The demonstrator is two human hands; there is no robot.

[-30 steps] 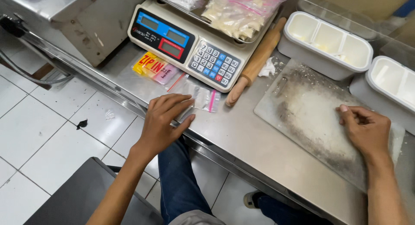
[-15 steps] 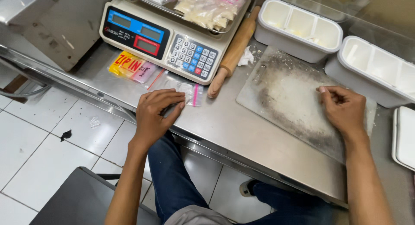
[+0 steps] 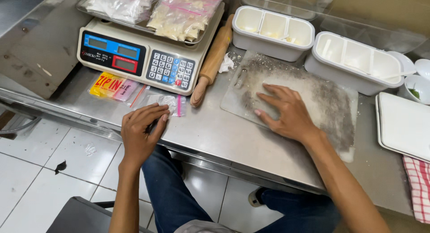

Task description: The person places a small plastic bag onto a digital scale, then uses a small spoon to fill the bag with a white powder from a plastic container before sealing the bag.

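Small clear zip bag (image 3: 168, 103) with a pink seal strip lies flat on the steel bench (image 3: 210, 130) just in front of the scale (image 3: 139, 58), and the left hand (image 3: 141, 134) rests beside it, fingers (image 3: 156, 119) curled loosely with their tips at its near edge, gripping nothing that I can make out. Across from it the right hand (image 3: 286, 114) lies flat, fingers spread, on the floured board (image 3: 322, 98), holding nothing. Picking up the bag looks like the step in hand, and a pinch at its thin edge would be needed.

Bare forearms, dark blue jeans (image 3: 170, 192), grey shoe (image 3: 256, 198)
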